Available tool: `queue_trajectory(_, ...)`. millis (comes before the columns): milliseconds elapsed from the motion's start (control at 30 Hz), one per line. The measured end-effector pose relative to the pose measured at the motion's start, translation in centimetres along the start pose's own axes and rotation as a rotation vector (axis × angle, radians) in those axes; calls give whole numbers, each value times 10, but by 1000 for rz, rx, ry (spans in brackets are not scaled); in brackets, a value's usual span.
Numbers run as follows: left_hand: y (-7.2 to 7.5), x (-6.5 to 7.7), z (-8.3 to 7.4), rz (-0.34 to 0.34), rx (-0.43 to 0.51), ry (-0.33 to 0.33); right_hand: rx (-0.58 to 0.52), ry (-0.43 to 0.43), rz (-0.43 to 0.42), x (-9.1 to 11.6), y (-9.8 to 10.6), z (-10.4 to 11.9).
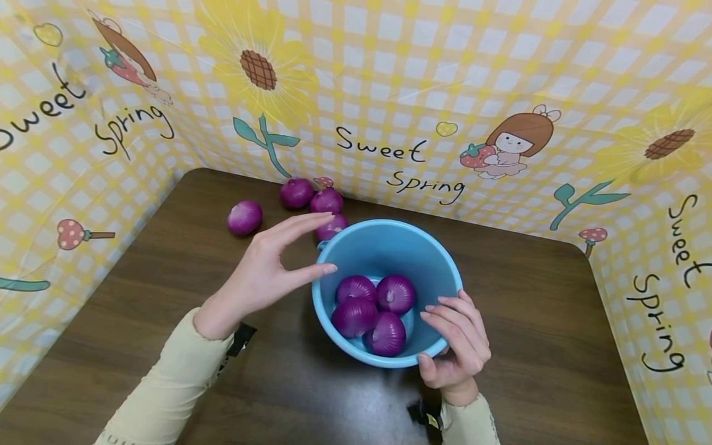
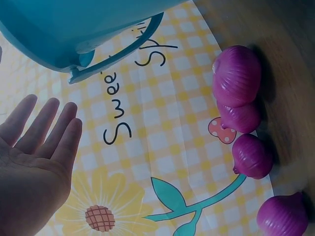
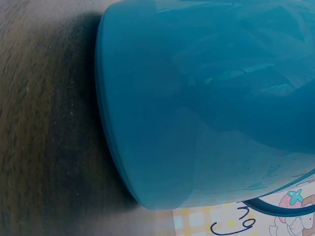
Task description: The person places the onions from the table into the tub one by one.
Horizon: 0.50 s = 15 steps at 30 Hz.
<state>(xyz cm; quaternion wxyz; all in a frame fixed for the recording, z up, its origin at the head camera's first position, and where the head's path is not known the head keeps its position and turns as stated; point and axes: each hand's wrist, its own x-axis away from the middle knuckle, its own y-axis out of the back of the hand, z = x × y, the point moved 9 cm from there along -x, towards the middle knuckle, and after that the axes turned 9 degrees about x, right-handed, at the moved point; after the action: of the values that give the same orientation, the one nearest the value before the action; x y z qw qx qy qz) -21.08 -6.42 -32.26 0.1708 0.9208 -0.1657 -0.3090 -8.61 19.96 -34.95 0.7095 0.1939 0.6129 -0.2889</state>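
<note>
A light blue bucket [image 1: 400, 247] stands on the table with several purple onions [image 1: 356, 317] in its bottom. My right hand [image 1: 460, 337] grips the bucket's rim at the near right, fingers over the edge and thumb at the front. At the rim's left side, my left hand [image 1: 264, 262] holds nothing, its thumb and fingers spread apart. Its thumb tip overlaps the rim in the head view. In the left wrist view the palm [image 2: 37, 177] shows beside the bucket's handle [image 2: 123, 54]. The right wrist view is filled mostly by the bucket's outer wall [image 3: 197, 108].
More purple onions lie behind the left hand: one onion [image 1: 245, 217] apart at the left, several others near the back edge. The dark wooden table [image 1: 534, 346] is bordered by a yellow checked cloth [image 1: 378, 80] at the back and sides.
</note>
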Motion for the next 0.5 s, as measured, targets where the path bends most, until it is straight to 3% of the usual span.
queue_trajectory(333,6,0,10,-32,-9,38,0,1,1,0,0,0)
queue_trajectory(500,10,-1,11,-60,-12,22,1,-1,5,0,0,0)
